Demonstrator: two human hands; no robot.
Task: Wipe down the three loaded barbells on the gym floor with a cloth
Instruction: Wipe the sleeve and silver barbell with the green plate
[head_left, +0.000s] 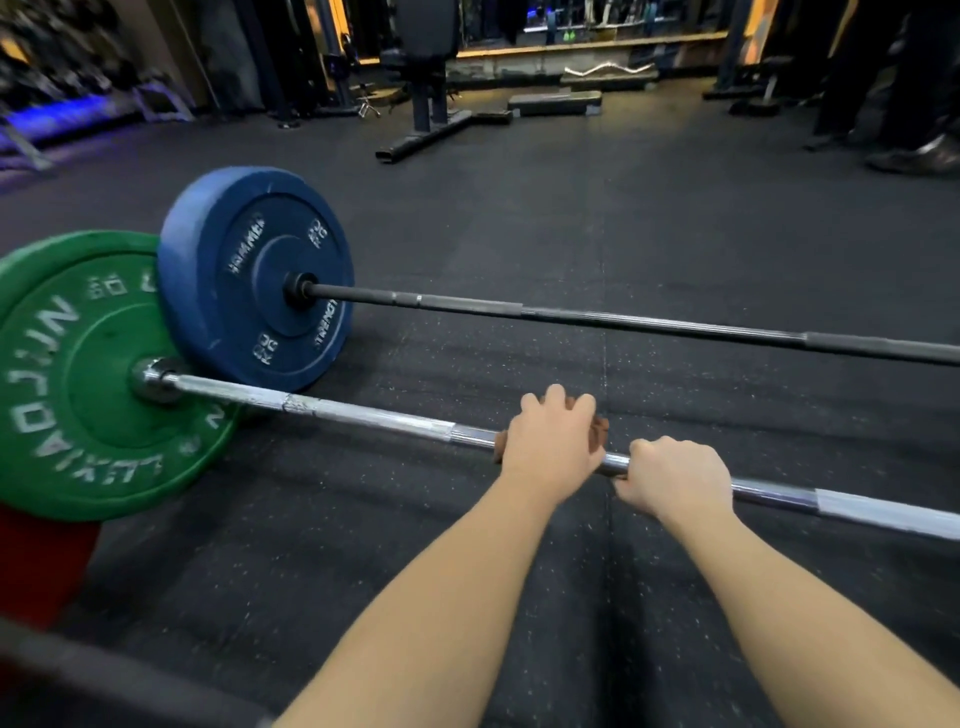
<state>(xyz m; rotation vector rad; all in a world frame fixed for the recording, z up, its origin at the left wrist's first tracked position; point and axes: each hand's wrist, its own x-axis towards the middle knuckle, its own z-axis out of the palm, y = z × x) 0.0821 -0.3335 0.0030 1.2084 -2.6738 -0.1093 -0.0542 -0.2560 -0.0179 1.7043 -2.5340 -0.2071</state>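
Note:
A chrome barbell (363, 413) with a green plate (78, 374) lies across the floor in front of me. My left hand (550, 441) grips a brown cloth (600, 434) wrapped round this bar near its middle. Just to the right, my right hand (675, 475) grips the bare bar. Behind it lies a black barbell (649, 322) with a blue plate (254, 275). A third dark bar (119, 680) crosses the bottom left corner, blurred, beside a red plate (41, 561).
Black rubber floor (571, 208) stretches ahead. A weight bench (426, 78) and step platforms (556, 101) stand at the back. Dumbbell racks (62, 62) line the far left. A person's legs and shoes (919, 150) are at the far right.

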